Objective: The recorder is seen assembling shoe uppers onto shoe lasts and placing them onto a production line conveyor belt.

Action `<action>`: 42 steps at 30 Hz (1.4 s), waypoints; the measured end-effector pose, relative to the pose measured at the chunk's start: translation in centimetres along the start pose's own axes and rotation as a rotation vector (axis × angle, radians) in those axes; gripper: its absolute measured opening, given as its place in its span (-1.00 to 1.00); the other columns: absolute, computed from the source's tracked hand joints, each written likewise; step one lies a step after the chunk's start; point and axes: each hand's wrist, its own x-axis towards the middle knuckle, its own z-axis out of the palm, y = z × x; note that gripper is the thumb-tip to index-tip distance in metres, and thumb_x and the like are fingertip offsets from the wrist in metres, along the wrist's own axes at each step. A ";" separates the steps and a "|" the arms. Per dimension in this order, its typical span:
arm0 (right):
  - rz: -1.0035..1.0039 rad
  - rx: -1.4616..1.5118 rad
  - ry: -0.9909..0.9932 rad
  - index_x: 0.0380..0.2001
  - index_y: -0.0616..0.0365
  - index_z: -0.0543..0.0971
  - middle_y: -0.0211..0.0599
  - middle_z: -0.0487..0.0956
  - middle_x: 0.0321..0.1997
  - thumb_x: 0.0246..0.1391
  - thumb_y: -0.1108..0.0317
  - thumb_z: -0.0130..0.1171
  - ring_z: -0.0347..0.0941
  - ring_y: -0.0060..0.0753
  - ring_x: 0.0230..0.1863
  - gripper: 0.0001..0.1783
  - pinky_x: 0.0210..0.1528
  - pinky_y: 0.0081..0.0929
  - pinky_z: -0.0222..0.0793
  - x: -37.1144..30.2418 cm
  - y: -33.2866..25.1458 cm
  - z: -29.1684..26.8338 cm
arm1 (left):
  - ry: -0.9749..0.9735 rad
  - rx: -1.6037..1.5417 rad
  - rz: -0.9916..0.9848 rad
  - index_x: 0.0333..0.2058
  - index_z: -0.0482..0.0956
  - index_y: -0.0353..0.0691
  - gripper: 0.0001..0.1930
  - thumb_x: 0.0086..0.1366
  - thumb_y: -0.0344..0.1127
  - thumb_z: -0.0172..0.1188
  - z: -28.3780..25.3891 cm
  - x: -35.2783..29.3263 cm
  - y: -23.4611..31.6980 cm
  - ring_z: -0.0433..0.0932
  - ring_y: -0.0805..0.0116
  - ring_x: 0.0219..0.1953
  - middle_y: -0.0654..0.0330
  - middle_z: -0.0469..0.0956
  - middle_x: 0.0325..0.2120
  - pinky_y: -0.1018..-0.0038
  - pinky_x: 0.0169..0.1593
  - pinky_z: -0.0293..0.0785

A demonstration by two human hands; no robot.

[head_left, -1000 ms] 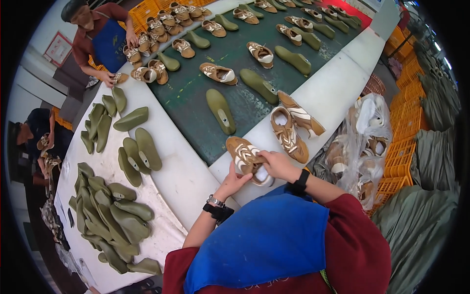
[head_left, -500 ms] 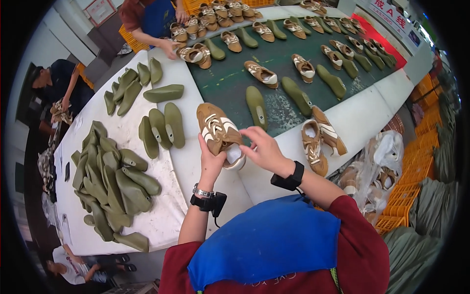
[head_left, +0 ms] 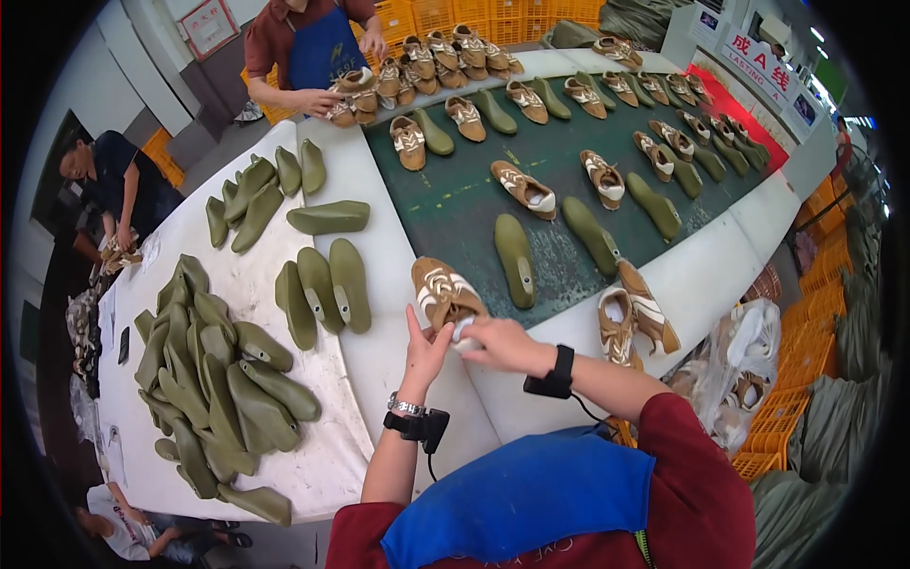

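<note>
A brown sneaker [head_left: 442, 286] with white stripes and laces is held over the white table edge, toe pointing away from me. My left hand [head_left: 424, 360] grips its left side near the heel, thumb by the opening. At the heel collar, my right hand [head_left: 507, 346] has its fingers closed on the shoe, and its fingertips are partly hidden. Just beyond lies a green shoe last [head_left: 513, 261] on the dark green conveyor belt [head_left: 431, 213]. A pair of matching sneakers [head_left: 616, 327] rests on the white ledge to the right of my hands.
A heap of green lasts [head_left: 223, 379] covers part of the white table at left, with three lasts [head_left: 348, 284] beside it. Sneakers and lasts line the belt. A co-worker [head_left: 318, 47] handles shoes at the far end. Orange crates [head_left: 773, 417] and a plastic bag of shoes [head_left: 739, 370] stand at right.
My right hand has closed in on the sneaker's heel. The shoe sits lower in view as the view has shifted. The co-worker's hand now holds a sneaker beside the far pile.
</note>
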 end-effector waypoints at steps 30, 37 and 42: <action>0.419 -0.435 0.252 0.21 -0.10 0.15 -0.05 0.34 0.04 -0.17 0.36 0.24 0.32 0.03 -0.02 -0.19 -0.01 -0.19 0.30 2.8 12.4 -0.8 | 0.642 0.950 -0.045 -0.26 0.57 -0.37 -0.37 -0.10 0.15 0.20 -15.4 10.5 -0.1 0.46 -0.11 -0.22 -0.25 0.37 -0.22 0.27 -0.05 0.40; -0.041 0.219 0.141 0.12 0.16 0.27 0.14 0.35 0.02 -0.01 0.13 0.15 0.27 0.14 0.07 -0.35 0.09 -0.19 0.24 5.4 3.7 5.4 | 0.409 0.899 -0.023 -0.21 0.50 -0.35 -0.45 0.01 0.07 0.19 -6.9 0.8 -1.0 0.46 -0.23 -0.24 -0.34 0.30 -0.16 0.17 -0.09 0.43; 0.212 0.241 -0.136 0.23 0.04 0.13 0.33 -0.12 0.29 -0.13 -0.13 0.21 0.03 0.41 0.20 -0.09 0.21 -0.11 0.08 3.8 -2.5 9.3 | 0.065 0.700 0.003 0.18 0.13 -0.19 -0.27 0.06 -0.12 0.20 -11.0 -3.9 -2.1 0.36 -0.11 0.03 -0.23 0.28 0.04 0.20 0.04 0.34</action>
